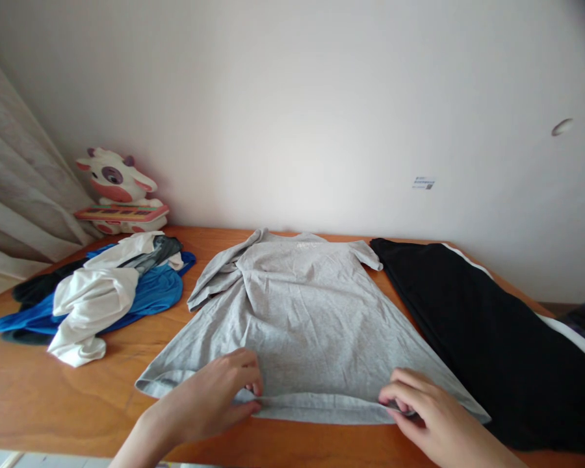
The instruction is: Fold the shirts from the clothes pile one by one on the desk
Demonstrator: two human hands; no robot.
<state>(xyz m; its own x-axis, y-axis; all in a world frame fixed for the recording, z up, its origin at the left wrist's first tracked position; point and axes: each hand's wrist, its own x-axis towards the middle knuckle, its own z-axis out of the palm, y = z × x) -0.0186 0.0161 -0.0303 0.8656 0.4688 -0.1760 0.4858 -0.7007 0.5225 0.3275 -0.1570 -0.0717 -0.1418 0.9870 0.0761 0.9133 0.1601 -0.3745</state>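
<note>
A grey short-sleeved T-shirt [312, 312] lies spread on the wooden table, its neck toward the wall and its hem toward me. Its left-side sleeve is bunched in folds, while the right-side sleeve lies flatter. My left hand [224, 390] pinches the hem left of the middle, thumb below and fingers above. Farther right, my right hand [422, 406] grips the same hem between thumb and fingers. Between the two hands the hem edge is slightly raised in a narrow fold.
Black trousers [487, 338] with a white side stripe lie right of the T-shirt. To the left is a heap of white, blue and dark clothes [97, 292]. A cow-shaped toy keyboard [121, 195] stands behind it by the curtain [19, 175]. The wooden table [121, 377] meets a white wall.
</note>
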